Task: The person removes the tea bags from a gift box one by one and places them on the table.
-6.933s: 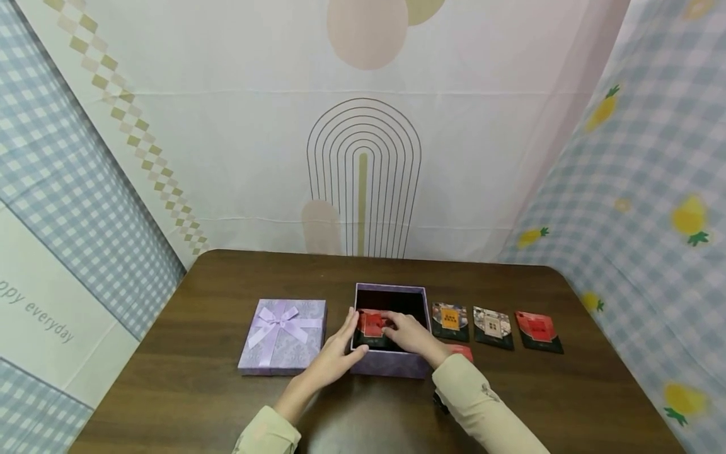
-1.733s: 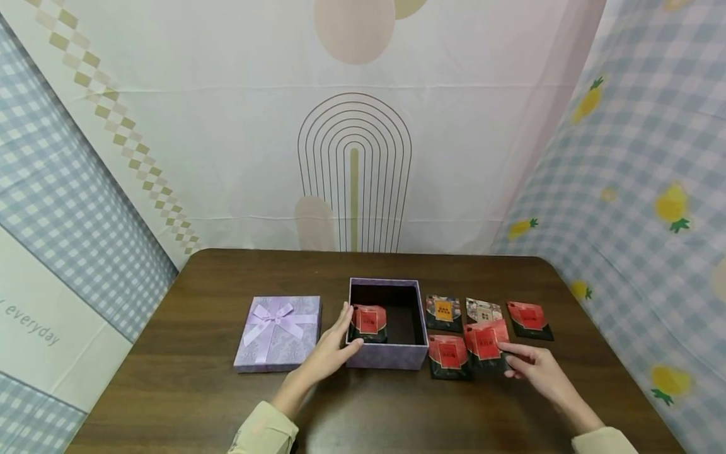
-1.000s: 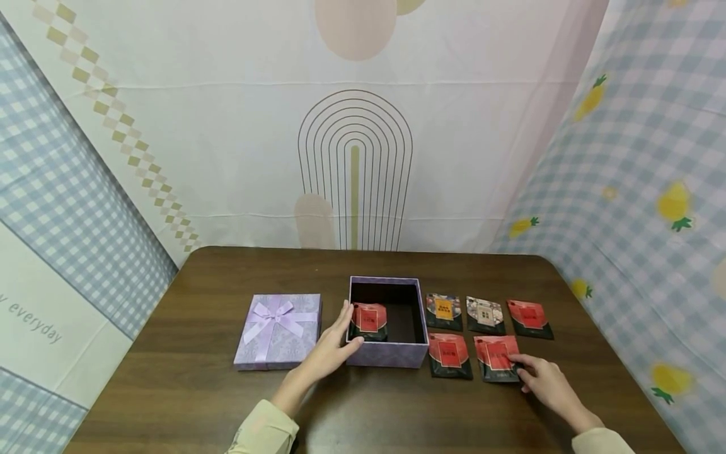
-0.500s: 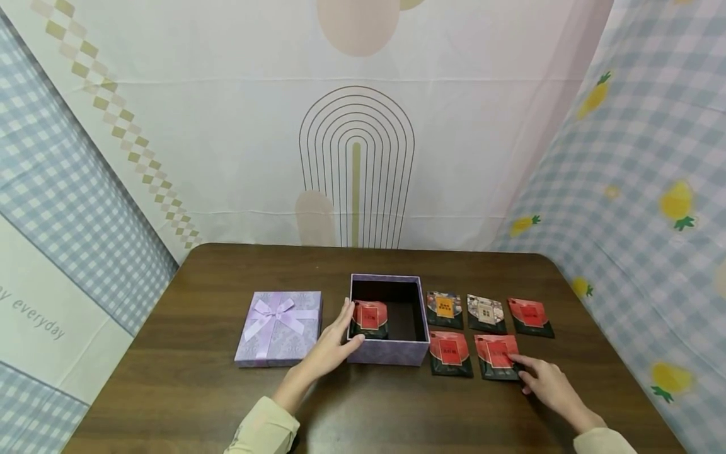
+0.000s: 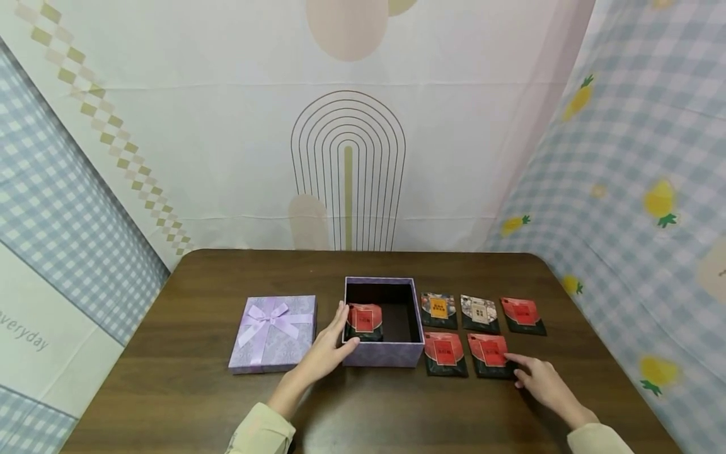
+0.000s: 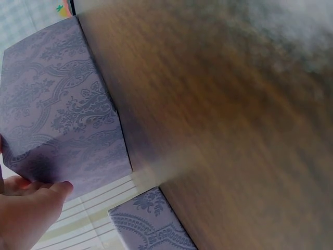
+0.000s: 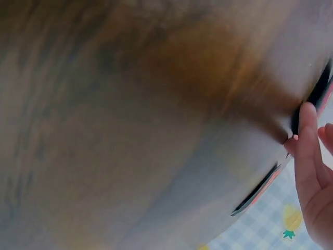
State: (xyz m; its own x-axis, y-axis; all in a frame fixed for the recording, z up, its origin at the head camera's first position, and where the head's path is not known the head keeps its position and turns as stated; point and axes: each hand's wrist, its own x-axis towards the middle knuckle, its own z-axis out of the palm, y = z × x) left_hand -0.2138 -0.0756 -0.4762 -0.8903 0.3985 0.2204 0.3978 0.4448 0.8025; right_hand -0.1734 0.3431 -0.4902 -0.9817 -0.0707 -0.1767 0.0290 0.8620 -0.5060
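Note:
A purple patterned gift box (image 5: 382,355) stands uncovered on the table. A red and black sachet (image 5: 363,320) lies at its left inside. My left hand (image 5: 322,354) rests against the box's left front corner, fingers fairly straight; in the left wrist view the thumb of this hand (image 6: 31,213) touches the box (image 6: 57,99). To the right, the index finger of my right hand (image 5: 541,381) touches the right side of another red and black sachet (image 5: 484,348) lying flat. In the right wrist view the hand (image 7: 315,177) meets a sachet's dark edge (image 7: 314,96).
The lid (image 5: 272,334) with its lilac bow lies left of the box. Beside the box's right wall are a red sachet (image 5: 445,353), an orange-labelled sachet (image 5: 438,309), a pale one (image 5: 479,313) and another red one (image 5: 523,315). The brown table (image 5: 227,403) ends at a curtain.
My right hand has left the box, where one sachet stays. It held a red sachet raised, then lowered it flat into the front row. The left hand has stayed at the box's corner.

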